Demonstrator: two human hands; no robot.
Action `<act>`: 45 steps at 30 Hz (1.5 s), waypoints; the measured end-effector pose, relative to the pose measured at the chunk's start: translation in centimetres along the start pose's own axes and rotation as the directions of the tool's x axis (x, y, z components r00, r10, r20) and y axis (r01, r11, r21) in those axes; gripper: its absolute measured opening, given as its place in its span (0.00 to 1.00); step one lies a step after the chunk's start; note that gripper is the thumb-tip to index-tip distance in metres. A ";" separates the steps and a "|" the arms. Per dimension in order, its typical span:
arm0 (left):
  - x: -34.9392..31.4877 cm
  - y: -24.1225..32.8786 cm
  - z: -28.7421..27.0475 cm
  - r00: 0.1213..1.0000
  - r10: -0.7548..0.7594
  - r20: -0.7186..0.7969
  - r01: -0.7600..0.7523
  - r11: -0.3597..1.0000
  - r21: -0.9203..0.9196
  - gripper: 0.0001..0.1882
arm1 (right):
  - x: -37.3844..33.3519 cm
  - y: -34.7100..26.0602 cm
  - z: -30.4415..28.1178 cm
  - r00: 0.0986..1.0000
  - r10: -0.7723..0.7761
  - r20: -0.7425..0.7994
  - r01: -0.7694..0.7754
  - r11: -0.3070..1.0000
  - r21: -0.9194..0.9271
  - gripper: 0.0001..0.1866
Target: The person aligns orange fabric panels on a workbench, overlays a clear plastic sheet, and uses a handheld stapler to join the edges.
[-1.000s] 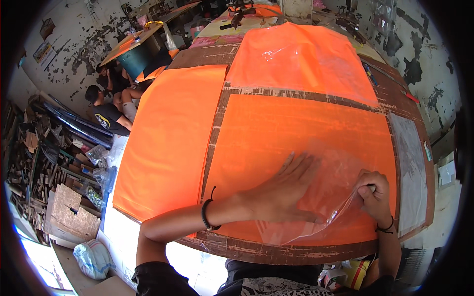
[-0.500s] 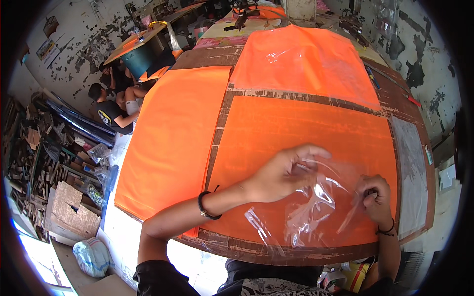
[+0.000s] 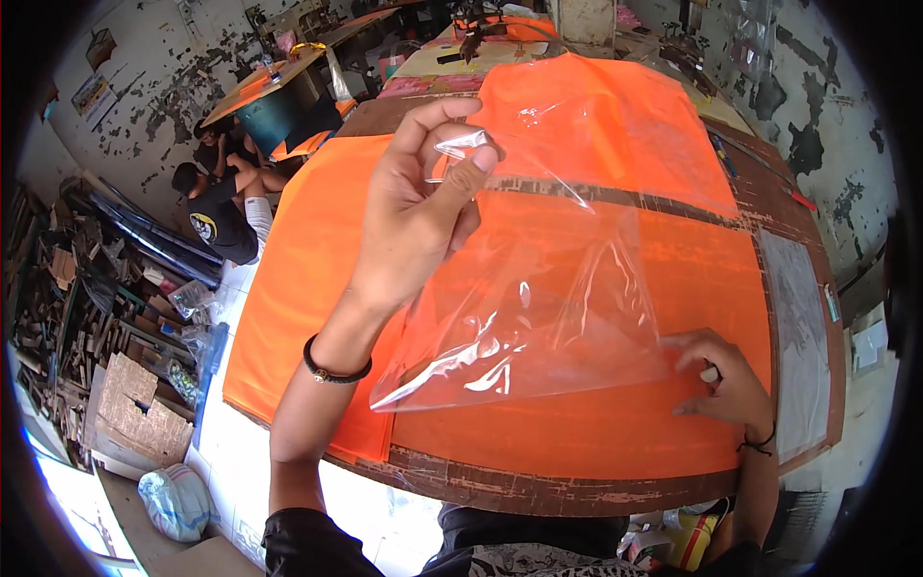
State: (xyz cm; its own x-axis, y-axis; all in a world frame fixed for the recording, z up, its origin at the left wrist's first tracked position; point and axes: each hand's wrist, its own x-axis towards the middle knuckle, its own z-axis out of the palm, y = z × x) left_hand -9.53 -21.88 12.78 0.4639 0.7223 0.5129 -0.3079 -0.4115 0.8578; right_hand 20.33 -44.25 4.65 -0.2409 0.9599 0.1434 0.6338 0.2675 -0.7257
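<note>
My left hand (image 3: 420, 197) is raised over the orange sheets, thumb and fingers pinching the bunched upper corner of a clear plastic sheet (image 3: 567, 288). The sheet hangs down and spreads to the right, with bright glare along its folds. Beneath it lies a flat orange sheet (image 3: 596, 442). Near the plastic's lower right edge is my right hand (image 3: 716, 377), its fingers apart and curved; a small pale spot shows among them, too small to name. Whether those fingertips touch the plastic I cannot tell.
More orange sheets lie at left (image 3: 308, 250) and at the far side (image 3: 615, 115) of the brown table (image 3: 538, 495). A strip of clear plastic (image 3: 798, 337) lies at the right. Two people sit on the floor at left, one in a black shirt (image 3: 216, 221).
My left hand has moved up and left, drawing the plastic sheet out wide. The closed fingers of my right hand have spread apart.
</note>
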 end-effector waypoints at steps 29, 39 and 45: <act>7.3 13.9 5.8 0.822 0.545 0.165 -0.567 0.811 0.145 0.19 | -11.7 -4.4 -7.1 0.809 0.110 -0.578 -0.018 0.986 0.163 0.17; 13.6 -7.5 19.4 0.806 0.154 0.572 -0.467 0.759 0.453 0.26 | -20.5 -4.3 3.7 0.510 0.614 -0.603 -0.133 0.749 0.649 0.11; 7.1 -14.1 26.3 0.449 -0.377 0.810 -0.493 0.651 0.577 0.37 | -22.0 -4.2 9.0 0.329 0.770 -0.546 -0.094 0.602 0.793 0.09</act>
State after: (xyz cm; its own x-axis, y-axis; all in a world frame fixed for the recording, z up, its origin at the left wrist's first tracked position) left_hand 19.95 -25.59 5.13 0.9973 0.0296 -0.0676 0.0499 -0.9449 0.3235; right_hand 16.33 -67.20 -1.54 0.8106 0.5675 -0.1442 -0.1782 0.0046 -0.9840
